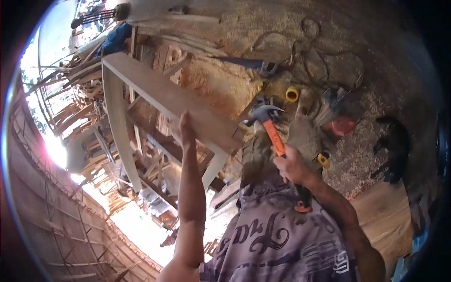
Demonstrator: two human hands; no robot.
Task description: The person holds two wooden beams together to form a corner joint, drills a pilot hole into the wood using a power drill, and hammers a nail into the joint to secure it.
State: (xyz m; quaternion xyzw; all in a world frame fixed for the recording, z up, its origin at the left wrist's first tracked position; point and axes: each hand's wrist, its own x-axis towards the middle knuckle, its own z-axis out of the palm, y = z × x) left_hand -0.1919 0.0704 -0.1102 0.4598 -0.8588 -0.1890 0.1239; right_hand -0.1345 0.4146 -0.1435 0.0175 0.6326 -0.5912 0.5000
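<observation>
Hammer in the right hand is pointing up and away from the person, orange handle clenched, steel head hanging just right of the wooden frame. The left hand is pressing flat and unclenched against the frame's long top rail, nearer the frame than the hammer is. Beyond the frame, sawdust is covering the floor, with a handsaw lying on it.

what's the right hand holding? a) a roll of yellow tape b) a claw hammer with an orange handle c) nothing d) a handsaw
b: the right hand grips the orange-handled claw hammer, its head raised near the end of the grey wooden frame that the left hand rests on.
</observation>
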